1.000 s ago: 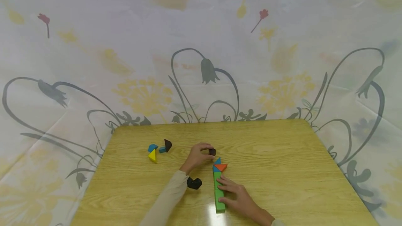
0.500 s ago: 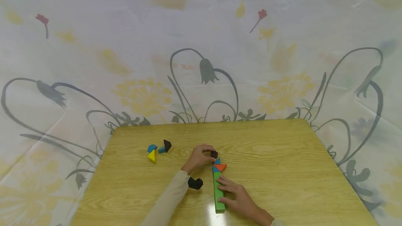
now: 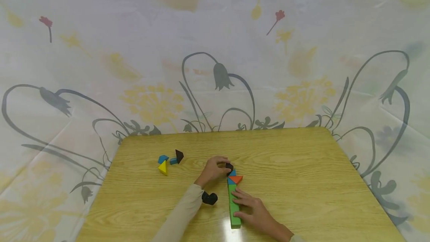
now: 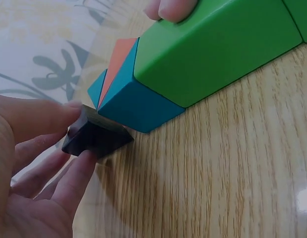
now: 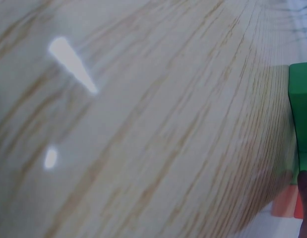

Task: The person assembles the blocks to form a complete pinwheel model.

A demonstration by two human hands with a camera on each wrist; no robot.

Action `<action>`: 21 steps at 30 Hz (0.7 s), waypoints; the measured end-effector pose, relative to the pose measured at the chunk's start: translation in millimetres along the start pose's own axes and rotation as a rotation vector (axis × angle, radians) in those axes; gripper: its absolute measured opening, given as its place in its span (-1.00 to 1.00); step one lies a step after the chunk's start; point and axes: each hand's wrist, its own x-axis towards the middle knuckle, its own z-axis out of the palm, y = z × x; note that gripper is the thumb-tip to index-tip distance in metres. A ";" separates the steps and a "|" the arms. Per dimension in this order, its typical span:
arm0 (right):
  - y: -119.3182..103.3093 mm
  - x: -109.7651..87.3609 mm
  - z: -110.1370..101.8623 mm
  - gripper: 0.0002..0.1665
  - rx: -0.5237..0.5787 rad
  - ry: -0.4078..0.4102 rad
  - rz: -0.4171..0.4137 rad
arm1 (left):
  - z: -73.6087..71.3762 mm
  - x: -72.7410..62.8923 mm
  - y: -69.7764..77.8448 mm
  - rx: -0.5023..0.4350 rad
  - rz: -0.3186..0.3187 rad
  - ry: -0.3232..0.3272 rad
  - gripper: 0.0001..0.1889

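Note:
My left hand (image 3: 215, 168) pinches a black triangular block (image 4: 96, 136) between thumb and fingers, close beside the far end of a row of blocks. That end has two blue triangular blocks (image 4: 138, 106) with an orange triangular block (image 3: 236, 179) between them. Green blocks (image 4: 217, 54) placed end to end form the near part of the row. My right hand (image 3: 253, 211) rests its fingertips and thumb on the green blocks, fingers spread. In the right wrist view, only a fingertip and part of the green and orange blocks show at the right edge.
On the left of the wooden table (image 3: 289, 160) lie loose blocks: a yellow triangle (image 3: 162, 167), a blue block (image 3: 162, 158), a small blue block (image 3: 173, 161) and a black one (image 3: 179, 156). A black device (image 3: 210, 198) sits at my left wrist. Patterned cloth (image 3: 215, 29) hangs behind.
My left hand has moved slightly nearer and to the right, bringing the black block up to the far blue triangle. The right hand stays on the green blocks.

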 end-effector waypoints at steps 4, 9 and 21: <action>0.1 -0.3 -0.2 -0.54 0.002 -0.005 0.010 | 1.6 -0.9 3.4 0.011 -0.026 0.001 -0.65; -1.2 -0.3 -0.5 -0.54 0.004 -0.007 0.018 | 4.8 -1.9 10.5 0.114 -0.037 0.013 -0.64; -2.9 0.6 -0.7 -0.54 0.020 -0.006 0.016 | 12.1 -7.0 16.7 0.164 -0.003 0.036 -0.63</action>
